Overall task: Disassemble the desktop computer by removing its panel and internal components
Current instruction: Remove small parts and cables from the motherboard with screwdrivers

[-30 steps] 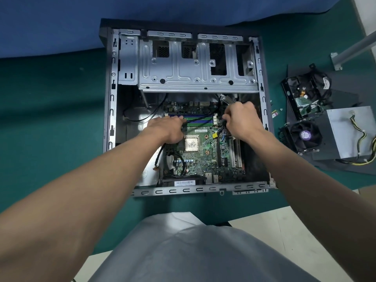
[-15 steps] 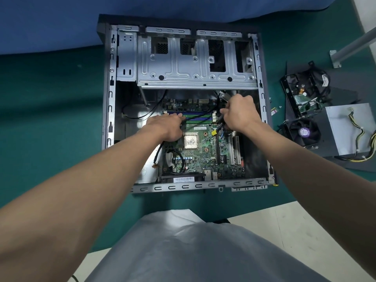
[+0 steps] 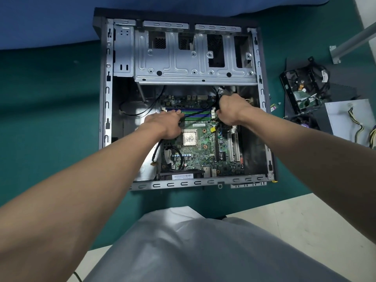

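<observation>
Desktop computer (image 3: 105, 98) lies on its side on the green mat (image 3: 50, 119), side panel off, interior facing up. The motherboard (image 3: 203, 151) sits in the near half of the chassis, below the drive cage (image 3: 183, 64). Left hand (image 3: 164, 127) rests on the board's left portion, fingers nearly straight, tips on the memory slots (image 3: 195, 115). Right hand (image 3: 230, 109) is at the board's upper right edge, fingers curled tightly round black cables (image 3: 216, 97). On the mat right of the chassis, close together: a bracketed drive (image 3: 303, 92), a fan (image 3: 301, 122), a power supply (image 3: 345, 117)
</observation>
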